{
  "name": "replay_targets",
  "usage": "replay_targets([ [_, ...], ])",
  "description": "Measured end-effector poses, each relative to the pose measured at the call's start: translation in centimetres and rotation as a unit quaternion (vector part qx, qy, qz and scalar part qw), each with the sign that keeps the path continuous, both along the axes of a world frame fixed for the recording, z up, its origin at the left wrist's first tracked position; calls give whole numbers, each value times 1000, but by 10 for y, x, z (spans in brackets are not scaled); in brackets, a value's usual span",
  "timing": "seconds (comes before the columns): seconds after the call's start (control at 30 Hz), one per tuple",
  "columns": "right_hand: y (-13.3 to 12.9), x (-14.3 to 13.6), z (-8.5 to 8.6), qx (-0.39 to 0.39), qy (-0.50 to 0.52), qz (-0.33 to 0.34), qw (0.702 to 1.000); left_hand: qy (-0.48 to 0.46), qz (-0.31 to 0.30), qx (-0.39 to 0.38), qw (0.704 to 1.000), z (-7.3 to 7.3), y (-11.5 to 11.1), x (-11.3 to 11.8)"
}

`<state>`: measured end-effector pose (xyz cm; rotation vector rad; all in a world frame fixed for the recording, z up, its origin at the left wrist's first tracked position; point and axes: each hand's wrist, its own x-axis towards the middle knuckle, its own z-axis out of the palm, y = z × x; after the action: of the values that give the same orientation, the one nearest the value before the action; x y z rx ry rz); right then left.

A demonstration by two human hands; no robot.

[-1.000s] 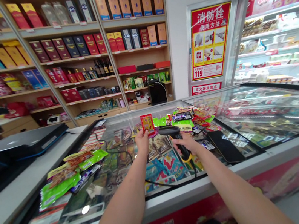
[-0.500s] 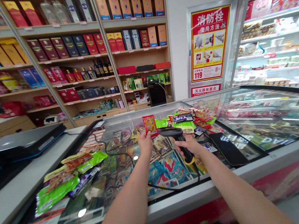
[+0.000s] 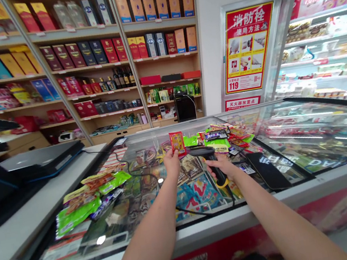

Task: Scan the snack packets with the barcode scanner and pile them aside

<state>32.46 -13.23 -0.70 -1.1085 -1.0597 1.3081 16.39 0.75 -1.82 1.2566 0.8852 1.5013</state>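
Observation:
My left hand point(image 3: 171, 163) pinches a small red and yellow packet point(image 3: 178, 143) by its lower left edge, upright above the glass top of a chest freezer point(image 3: 149, 143). Wrapped round the handle of a black and yellow barcode scanner point(image 3: 211, 163) is my right hand point(image 3: 222, 167). The scanner's head points left, close to the packet's lower right side. Behind the scanner lies a pile of colourful snack packets point(image 3: 217, 140). Several more packets point(image 3: 80, 207), green, brown and purple, lie on the glass at the left.
A black flat panel point(image 3: 269, 171) lies on the glass to the right. The scanner's cable point(image 3: 190, 211) runs across the freezer. At the left is a counter with a black scale-like device point(image 3: 42, 161). Shelves of boxed goods point(image 3: 90, 53) stand behind; a lit display cooler point(image 3: 328, 42) is at the right.
The whole view has shifted, so the scene sits slightly further right. Both hands keep their holds on the packet and the scanner, with little change between them.

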Motion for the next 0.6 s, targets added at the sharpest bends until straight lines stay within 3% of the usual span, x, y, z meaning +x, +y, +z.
replay_targets([
  [0.13,6,-12,1,1,3,33,999,50,35,12,998,8,-2,-15],
  [0.23,14,-30,7,10,-1,53,999,108,88,34,990,19,-2,-42],
  [0.4,34,-74,14,12,17,90,996,232,218,37,947,41,4,-120],
  [0.6,53,-127,15,14,34,134,990,322,343,-52,881,56,8,-213],
])
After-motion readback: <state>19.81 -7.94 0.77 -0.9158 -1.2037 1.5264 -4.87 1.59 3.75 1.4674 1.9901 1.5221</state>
